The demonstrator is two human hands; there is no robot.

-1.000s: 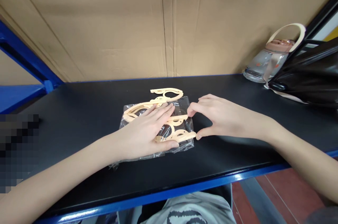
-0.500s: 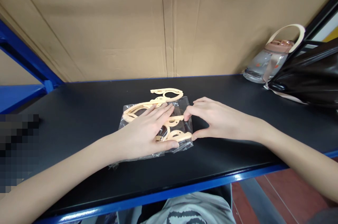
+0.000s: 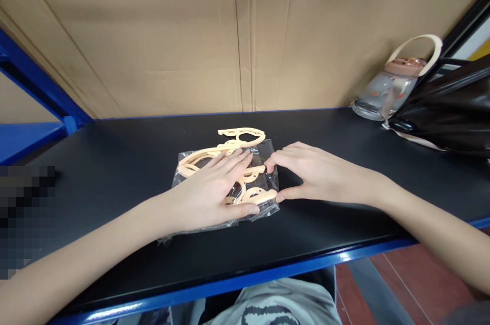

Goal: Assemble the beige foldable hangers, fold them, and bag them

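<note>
Several cream folding hangers [image 3: 209, 153] lie on and around a clear plastic bag [image 3: 268, 149] on the black tabletop. My left hand [image 3: 214, 187] rests flat over the middle of them, fingers extended, covering part of the hangers and bag. To its right is my right hand [image 3: 310, 169], thumb and curled fingers apart. Its thumb tip touches the end of the lower cream hanger piece [image 3: 260, 196], and its index finger is at the end of the piece above. One folded hanger [image 3: 247, 135] sticks out beyond the bag's far edge.
A clear bottle [image 3: 390, 90] with a pink lid and strap stands at the back right, beside a shiny black bag [image 3: 455, 110]. Cardboard [image 3: 172, 34] walls the back. A blue edge [image 3: 237, 286] runs along the table's front, and a blue frame [image 3: 42, 82] rises at the left.
My right hand has shifted very slightly left, and the right ends of the hanger pieces have moved a little left with it. My left hand stays in place.
</note>
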